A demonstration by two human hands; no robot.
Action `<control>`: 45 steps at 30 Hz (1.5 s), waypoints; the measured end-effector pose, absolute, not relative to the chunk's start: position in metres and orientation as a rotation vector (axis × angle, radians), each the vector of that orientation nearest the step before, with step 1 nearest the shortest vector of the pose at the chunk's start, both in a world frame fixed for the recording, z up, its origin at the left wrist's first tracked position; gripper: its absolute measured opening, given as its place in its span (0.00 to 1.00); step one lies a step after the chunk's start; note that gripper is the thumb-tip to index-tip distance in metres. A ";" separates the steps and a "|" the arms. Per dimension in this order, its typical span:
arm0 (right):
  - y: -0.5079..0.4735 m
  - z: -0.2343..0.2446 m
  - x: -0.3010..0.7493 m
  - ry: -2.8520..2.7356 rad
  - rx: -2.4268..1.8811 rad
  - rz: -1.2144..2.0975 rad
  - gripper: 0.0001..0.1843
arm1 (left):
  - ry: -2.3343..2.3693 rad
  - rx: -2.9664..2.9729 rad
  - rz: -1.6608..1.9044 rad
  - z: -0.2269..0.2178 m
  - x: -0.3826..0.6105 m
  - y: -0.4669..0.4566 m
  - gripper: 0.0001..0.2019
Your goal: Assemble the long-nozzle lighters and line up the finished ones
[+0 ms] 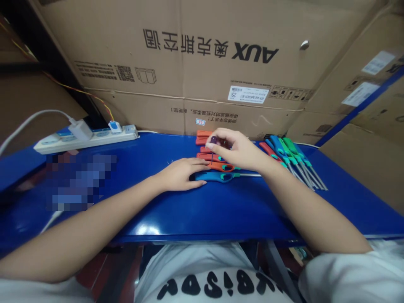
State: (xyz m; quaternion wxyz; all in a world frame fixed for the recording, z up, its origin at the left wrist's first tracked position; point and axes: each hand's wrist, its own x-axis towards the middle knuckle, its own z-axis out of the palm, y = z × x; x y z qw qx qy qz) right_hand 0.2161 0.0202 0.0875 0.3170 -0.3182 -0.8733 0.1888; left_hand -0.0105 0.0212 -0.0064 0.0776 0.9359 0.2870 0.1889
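Long-necked gas lighters with blue and red-orange handles lie in a row on the table in front of me. My left hand [179,174] holds the handle ends of the two nearest, its fingers over the orange lighter [221,167] and its thumb along the near edge of the blue lighter [214,176]. Above the row, my right hand [236,147] is closed around the dark handle of a screwdriver [213,140]. The thin shaft points down at the orange lighter's handle; whether its tip touches cannot be seen. Behind these lie red lighters [203,141], partly hidden by my right hand.
To the right lies a pile of red, blue and green lighters [285,151]. A white power strip [91,141] with plugs and cables sits at the back left of the blue table [221,214]. A large cardboard sheet [189,84] stands along the back.
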 end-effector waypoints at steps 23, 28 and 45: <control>0.022 0.077 0.193 -2.575 -0.864 0.088 0.10 | 1.035 2.437 0.798 -0.009 -0.001 0.015 0.15; 0.023 0.079 0.196 -2.605 -0.887 0.017 0.12 | 0.952 2.478 0.743 -0.006 -0.002 0.013 0.11; 0.017 0.079 0.190 -2.673 -0.905 -0.253 0.15 | 0.918 2.532 0.750 -0.005 -0.001 0.011 0.11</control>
